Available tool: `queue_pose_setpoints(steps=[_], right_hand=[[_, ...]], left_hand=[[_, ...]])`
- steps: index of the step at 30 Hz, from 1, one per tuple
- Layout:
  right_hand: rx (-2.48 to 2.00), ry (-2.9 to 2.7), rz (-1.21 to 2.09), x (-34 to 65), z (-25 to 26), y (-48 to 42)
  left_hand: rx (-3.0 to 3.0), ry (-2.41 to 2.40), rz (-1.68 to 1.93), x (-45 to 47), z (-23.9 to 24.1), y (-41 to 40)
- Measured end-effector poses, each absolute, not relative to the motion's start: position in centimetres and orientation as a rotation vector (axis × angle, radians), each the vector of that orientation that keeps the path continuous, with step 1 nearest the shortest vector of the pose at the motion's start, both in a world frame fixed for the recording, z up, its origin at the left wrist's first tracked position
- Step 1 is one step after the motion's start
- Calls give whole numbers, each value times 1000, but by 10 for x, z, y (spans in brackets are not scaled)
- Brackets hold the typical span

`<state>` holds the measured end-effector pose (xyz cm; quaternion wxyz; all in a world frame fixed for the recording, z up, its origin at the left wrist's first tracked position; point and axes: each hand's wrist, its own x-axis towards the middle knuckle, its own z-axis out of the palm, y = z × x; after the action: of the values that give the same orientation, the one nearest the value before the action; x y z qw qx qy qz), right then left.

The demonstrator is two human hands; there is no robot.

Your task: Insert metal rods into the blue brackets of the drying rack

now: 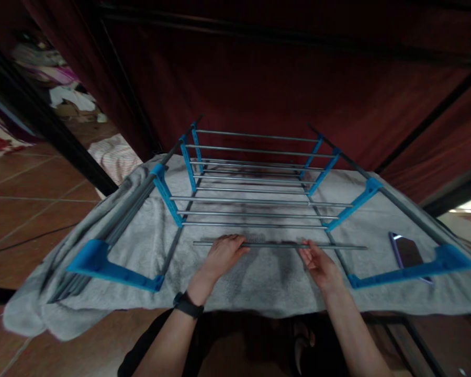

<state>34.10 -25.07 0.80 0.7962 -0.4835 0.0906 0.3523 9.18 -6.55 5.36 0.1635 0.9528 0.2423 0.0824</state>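
A thin grey metal rod (275,245) lies level across both my hands, in front of a partly built rack. My left hand (225,252) is closed over its left part, with a dark watch on that wrist. Near the rod's right part, my right hand (317,262) holds it between thumb and fingers, palm partly turned up. The rack has blue plastic side brackets (167,195) joined by several grey crossbars (255,201). The nearest two blue brackets, left (115,267) and right (412,269), have no crossbar between them.
The rack stands on a grey fleece blanket (243,283). Several loose rods (129,209) lie along its left side. A phone (408,251) rests at the right, partly behind the right bracket. Dark red curtains (259,78) hang behind, with black frame posts (51,120) at the left.
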Motion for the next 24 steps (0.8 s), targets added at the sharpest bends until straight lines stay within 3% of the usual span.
queue_pose_setpoints(steps=[24], right_hand=[[-1078, 202, 760, 342, 3, -249]], left_hand=[[2505, 818, 189, 50, 54, -29]])
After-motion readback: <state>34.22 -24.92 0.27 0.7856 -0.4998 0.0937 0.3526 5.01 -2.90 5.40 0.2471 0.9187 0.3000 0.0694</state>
